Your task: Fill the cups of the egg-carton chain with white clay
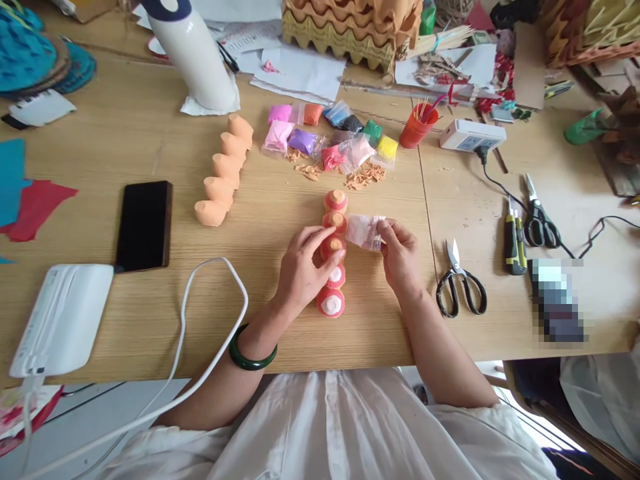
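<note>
From the head camera, the person sits at a pale wooden desk (125,133) crowded with craft bits. The left hand (305,267), with a dark green bangle (250,357) on its wrist, lies over a row of small pink-wrapped orange cones (331,303) standing straight ahead of the person. Its fingers are loosely bent, with thumb and fingertips set on the middle cone; whether it truly grips the cone or only steadies it is hard to tell from here. The right hand (400,257) is closed in a pinch on a small clear plastic bag of pale pink clay (367,231), held just to the right of the row and touching or nearly touching it.

To the right lie black-handled scissors (460,283). Left of the hands are a black phone (144,225) lying flat and, beyond it, a curved row of plain orange cones (225,170). A white cable (200,320) loops near the left forearm. Farther back, little bags of coloured clay (330,133) sit beside a red cup of sticks (417,125) and a white power strip (473,135)
</note>
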Demonstrator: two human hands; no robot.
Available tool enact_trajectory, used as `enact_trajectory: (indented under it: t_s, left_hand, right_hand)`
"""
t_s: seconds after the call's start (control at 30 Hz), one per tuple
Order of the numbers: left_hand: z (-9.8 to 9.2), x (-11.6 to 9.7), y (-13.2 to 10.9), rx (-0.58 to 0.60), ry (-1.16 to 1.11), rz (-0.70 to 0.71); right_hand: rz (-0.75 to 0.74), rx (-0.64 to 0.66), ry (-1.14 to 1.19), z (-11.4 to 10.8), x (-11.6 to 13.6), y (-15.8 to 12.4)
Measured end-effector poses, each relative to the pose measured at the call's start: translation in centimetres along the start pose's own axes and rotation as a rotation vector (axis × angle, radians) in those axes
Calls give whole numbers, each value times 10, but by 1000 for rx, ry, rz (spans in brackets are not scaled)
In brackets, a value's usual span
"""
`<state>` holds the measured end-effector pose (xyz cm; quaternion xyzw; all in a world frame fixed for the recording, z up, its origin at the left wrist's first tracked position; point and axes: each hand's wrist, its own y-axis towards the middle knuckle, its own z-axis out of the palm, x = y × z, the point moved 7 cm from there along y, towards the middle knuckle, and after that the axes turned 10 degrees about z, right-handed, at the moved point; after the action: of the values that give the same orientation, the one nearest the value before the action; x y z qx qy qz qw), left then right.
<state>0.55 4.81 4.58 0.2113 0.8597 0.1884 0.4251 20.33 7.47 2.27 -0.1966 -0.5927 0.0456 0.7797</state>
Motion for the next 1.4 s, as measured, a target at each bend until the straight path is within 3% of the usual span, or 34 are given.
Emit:
enact_trajectory:
  t_s: [0.17, 0.37, 0.47, 0.67, 0.87, 1.13, 1.4]
  left_hand:
    - [-19, -18, 5, -129, 46, 148]
    - [-10, -45, 7, 1, 63, 399]
    - [-10, -50, 5, -12, 86, 468]
    - [-16, -45, 4, -59, 194, 411]
    - [-18, -45, 4, -81, 214, 387]
    - [-18, -45, 4, -84, 245, 369]
    - [-18, -47, 6, -103, 240, 375]
  right_hand:
    - [-29, 129, 37, 4, 3, -5]
    - [-126, 318, 29, 18, 17, -29]
    - [-84, 406, 76, 25, 16, -38]
    - [38, 466, 55, 29, 10, -36]
    - [-14, 524, 2, 26, 12, -32]
    - [54, 554, 4, 26, 5, -31]
    - [40, 502, -5, 24, 4, -28]
